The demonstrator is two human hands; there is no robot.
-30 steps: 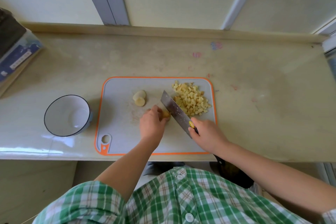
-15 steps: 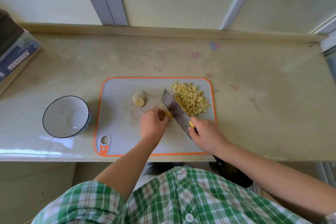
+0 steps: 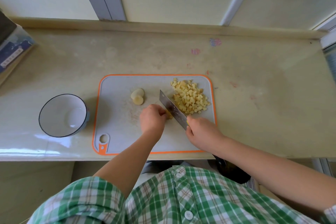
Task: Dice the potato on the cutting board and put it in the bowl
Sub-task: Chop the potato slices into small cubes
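Pinning a small potato piece (image 3: 169,115) under curled left hand (image 3: 151,120) | right hand (image 3: 201,131) grips knife (image 3: 172,109) handle, blade just beside those fingers | advice: tuck fingertips, cut straight down, even cubes | diced pile (image 3: 190,97) right of blade, uncut chunk (image 3: 137,96) left, both on cutting board (image 3: 118,123) | bowl (image 3: 54,111) left of board, no potato inside

Beige counter (image 3: 254,114) with orange-rimmed cutting board (image 3: 118,127), white bowl (image 3: 54,114) just beside, blue box (image 3: 14,51) far left
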